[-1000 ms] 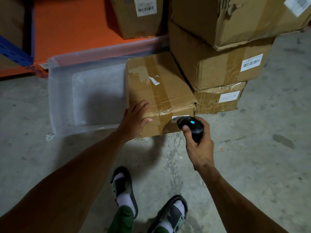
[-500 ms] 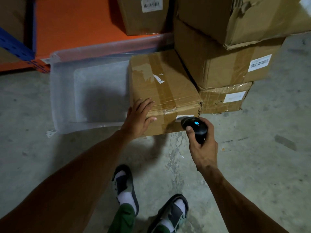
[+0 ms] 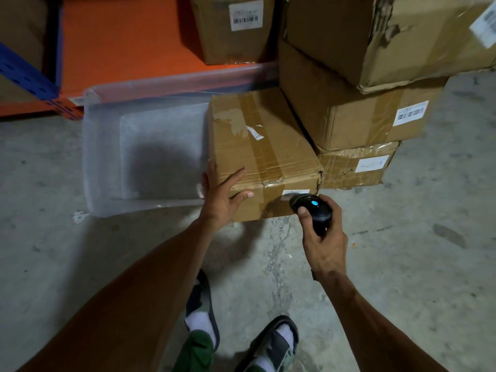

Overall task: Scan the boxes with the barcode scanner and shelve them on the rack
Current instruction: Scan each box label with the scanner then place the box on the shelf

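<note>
Left hand: I see my left hand [image 3: 222, 194] spread wide on the near left corner of the taped box [image 3: 261, 154], fingers flat across its top edge, thumb on its front face.
Right hand: my right hand [image 3: 323, 237] grips the black barcode scanner [image 3: 311, 208], thumb on its head beside a lit blue dot.
Scanner aim: its nose sits just beside a white label [image 3: 295, 193] on the box's front face; the print there is too blurred for me to read.
Taped box: on the concrete floor [image 3: 416, 251], touching a clear plastic bin [image 3: 107, 162] on its left and the stack of cartons [image 3: 354, 114] on its right.
Stack labels: barcode stickers show on the cartons; none is legible.
Rack: the orange shelf [image 3: 120, 41] carries one carton [image 3: 230, 28] with a barcode label, digits unreadable.
</note>
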Tool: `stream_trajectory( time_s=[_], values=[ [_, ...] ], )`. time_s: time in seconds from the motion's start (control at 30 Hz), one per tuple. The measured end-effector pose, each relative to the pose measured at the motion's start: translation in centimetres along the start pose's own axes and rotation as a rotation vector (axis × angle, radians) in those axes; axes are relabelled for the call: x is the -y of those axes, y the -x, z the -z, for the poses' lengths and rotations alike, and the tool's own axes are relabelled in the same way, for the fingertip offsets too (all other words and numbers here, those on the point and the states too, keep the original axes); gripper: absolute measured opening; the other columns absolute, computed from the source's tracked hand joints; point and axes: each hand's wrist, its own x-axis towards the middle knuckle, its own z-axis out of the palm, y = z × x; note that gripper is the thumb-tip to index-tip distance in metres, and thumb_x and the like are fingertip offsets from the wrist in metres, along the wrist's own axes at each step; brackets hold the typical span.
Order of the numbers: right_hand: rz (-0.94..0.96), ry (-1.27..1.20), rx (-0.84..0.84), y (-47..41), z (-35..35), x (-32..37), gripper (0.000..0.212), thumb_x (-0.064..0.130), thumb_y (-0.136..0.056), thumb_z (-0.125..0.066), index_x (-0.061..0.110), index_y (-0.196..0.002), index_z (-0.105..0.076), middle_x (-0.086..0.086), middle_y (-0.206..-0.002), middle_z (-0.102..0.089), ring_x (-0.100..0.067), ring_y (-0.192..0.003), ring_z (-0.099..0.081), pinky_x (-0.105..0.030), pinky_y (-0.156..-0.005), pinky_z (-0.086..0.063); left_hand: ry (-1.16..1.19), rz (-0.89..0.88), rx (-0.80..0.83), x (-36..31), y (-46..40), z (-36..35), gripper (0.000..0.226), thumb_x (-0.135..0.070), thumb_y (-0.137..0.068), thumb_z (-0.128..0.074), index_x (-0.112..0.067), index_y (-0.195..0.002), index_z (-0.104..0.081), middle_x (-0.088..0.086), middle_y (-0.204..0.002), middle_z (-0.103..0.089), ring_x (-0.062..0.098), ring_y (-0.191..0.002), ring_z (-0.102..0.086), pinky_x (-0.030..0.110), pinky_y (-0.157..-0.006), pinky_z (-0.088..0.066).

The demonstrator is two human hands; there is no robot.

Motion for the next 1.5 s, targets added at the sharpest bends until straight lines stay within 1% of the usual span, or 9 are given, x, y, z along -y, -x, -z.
stream_trajectory(
  time_s=[0.3, 0.53, 0.77, 0.93, 1.03, 1.13, 1.27, 1.37, 1.5],
  values=[
    [-0.005, -0.011, -0.007, -0.8, -0.5, 0.9, 0.042, 0.051, -0.092, -0.07, 0.052, -0.128, -0.047, 0.03, -0.102, -0.06, 0.006, -0.095, -0.062, -0.023, -0.088, -0.052, 0.17, 0.018, -0.029, -0.8, -0.1, 0.5, 0.047, -0.031, -0.087, -0.073, -0.044, -0.13, -0.059, 0.003, -0.157, -0.014, 0.015, -0.146, -0.021, 0.037, -0.12, -0.028],
    [0.02, -0.066, 0.019, -1.3, -0.6, 3.9, 0.045, 0.048, -0.093, -0.07, 0.048, -0.132, -0.05, 0.029, -0.106, -0.062, 0.012, -0.096, -0.062, -0.012, -0.084, -0.05, 0.088, -0.007, -0.06, -2.3, -1.4, 2.8, 0.041, -0.014, -0.09, -0.071, -0.025, -0.129, -0.066, 0.005, -0.152, -0.024, -0.003, -0.129, -0.033, 0.002, -0.109, -0.018],
    [0.085, -0.128, 0.015, -4.1, -1.4, 10.0, 0.042, 0.044, -0.092, -0.071, 0.051, -0.128, -0.05, 0.029, -0.117, -0.059, 0.022, -0.103, -0.058, -0.012, -0.088, -0.049, 0.009, 0.03, -0.197, -6.3, -7.3, 9.1, 0.036, -0.031, -0.092, -0.067, -0.03, -0.128, -0.066, 0.012, -0.145, -0.041, 0.029, -0.121, -0.055, 0.031, -0.102, -0.043],
    [0.145, -0.184, 0.015, -6.4, -2.2, 16.2, 0.05, 0.054, -0.084, -0.065, 0.045, -0.13, -0.05, 0.032, -0.119, -0.054, 0.026, -0.105, -0.054, -0.004, -0.086, -0.047, -0.04, -0.038, -0.372, -8.9, -12.5, 11.7, 0.058, -0.009, -0.095, -0.057, -0.04, -0.143, -0.043, 0.017, -0.164, -0.006, 0.043, -0.139, -0.035, 0.052, -0.108, -0.042],
    [0.201, -0.161, -0.014, -8.0, -2.4, 19.8, 0.045, 0.048, -0.088, -0.066, 0.043, -0.13, -0.05, 0.034, -0.112, -0.056, 0.028, -0.102, -0.054, 0.0, -0.08, -0.046, -0.154, -0.023, -0.231, -10.9, -15.6, 12.9, 0.078, 0.003, -0.09, -0.045, -0.053, -0.143, -0.037, 0.01, -0.165, 0.014, 0.049, -0.147, 0.001, 0.062, -0.116, -0.019],
    [0.24, -0.165, -0.015, -9.0, -2.3, 22.1, 0.047, 0.028, -0.092, -0.075, 0.037, -0.132, -0.052, 0.039, -0.102, -0.059, 0.028, -0.099, -0.055, 0.001, -0.079, -0.045, -0.145, 0.016, -0.015, -10.6, -17.0, 13.6, 0.07, -0.039, -0.096, -0.053, -0.073, -0.137, -0.008, -0.002, -0.159, 0.035, 0.045, -0.143, 0.028, 0.067, -0.115, 0.005],
    [0.252, 0.03, 0.01, -11.0, -1.8, 25.5, 0.07, 0.007, -0.085, -0.08, 0.043, -0.136, -0.048, 0.047, -0.108, -0.06, 0.016, -0.111, -0.059, -0.016, -0.099, -0.051, -0.293, 0.065, 0.141, -10.5, -17.9, 15.2, 0.123, -0.079, -0.057, -0.072, -0.071, -0.133, 0.024, -0.002, -0.147, 0.052, 0.05, -0.138, 0.035, 0.071, -0.11, 0.005],
    [0.27, 0.165, -0.008, -12.0, -0.6, 28.4, 0.077, 0.011, -0.085, -0.078, 0.041, -0.145, -0.042, 0.021, -0.13, -0.061, -0.009, -0.127, -0.057, -0.04, -0.112, -0.048, -0.271, 0.123, 0.16, -12.2, -18.9, 15.9, 0.125, -0.074, -0.059, -0.076, -0.07, -0.132, 0.025, -0.004, -0.144, 0.055, 0.047, -0.137, 0.039, 0.072, -0.111, 0.0],
    [0.194, 0.27, -0.118, -13.5, 2.5, 33.3, 0.071, 0.019, -0.093, -0.074, 0.027, -0.154, -0.039, -0.007, -0.134, -0.066, -0.024, -0.125, -0.06, -0.033, -0.108, -0.046, -0.255, 0.169, 0.192, -14.0, -19.4, 15.7, 0.127, -0.066, -0.063, -0.08, -0.071, -0.127, 0.03, -0.004, -0.14, 0.059, 0.047, -0.135, 0.04, 0.077, -0.109, -0.009]
  ],
)
